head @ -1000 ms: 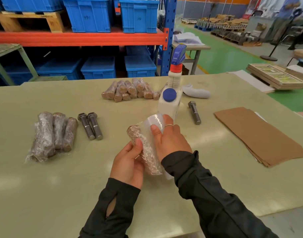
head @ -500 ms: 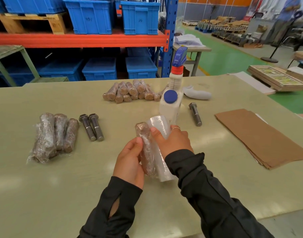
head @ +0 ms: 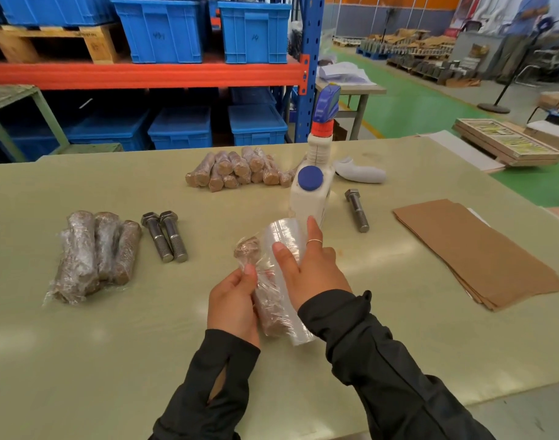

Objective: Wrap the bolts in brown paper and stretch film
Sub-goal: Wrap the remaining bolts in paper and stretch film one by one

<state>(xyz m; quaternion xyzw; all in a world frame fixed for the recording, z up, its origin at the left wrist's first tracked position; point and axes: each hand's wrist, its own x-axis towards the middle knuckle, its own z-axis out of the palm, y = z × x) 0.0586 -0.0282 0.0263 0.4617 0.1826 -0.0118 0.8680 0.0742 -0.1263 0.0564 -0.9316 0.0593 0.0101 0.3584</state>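
The left hand (head: 232,300) is gripping a paper-wrapped bolt (head: 265,300), fingers and thumb curled round its lower half, with the bolt tilted so that its head end points up and away from the palm. The right hand (head: 309,268) is holding the film roll (head: 282,249) directly against the right side of the bolt, fingers laid over the roll's outer face and thumb on the near side. Film is already clinging to the bolt along most of its visible length; whether a full turn is complete cannot be told.

Progress, judged from the layout:
- Left of the grip, a film-wrapped bundle (head: 94,255) is lying on the table (head: 81,360); it appears to hold three or more finished bolts.
- Between that bundle and the grip, two bare bolts (head: 165,236) are lying side by side, touching. Neither has paper yet.
- Beyond the grip and to its right, a single bolt (head: 356,211) is lying bare beside a spray bottle (head: 314,185).
- Far beyond the grip, a pile of paper rolls (head: 240,169) is waiting; these appear to be paper-wrapped, and film on them cannot be confirmed.
- Well to the right, a stack of paper sheets (head: 474,249) is lying flat.

The task is therefore partway through: one bolt is receiving film, at least three bare bolts are awaiting both layers, and the far pile probably needs film.
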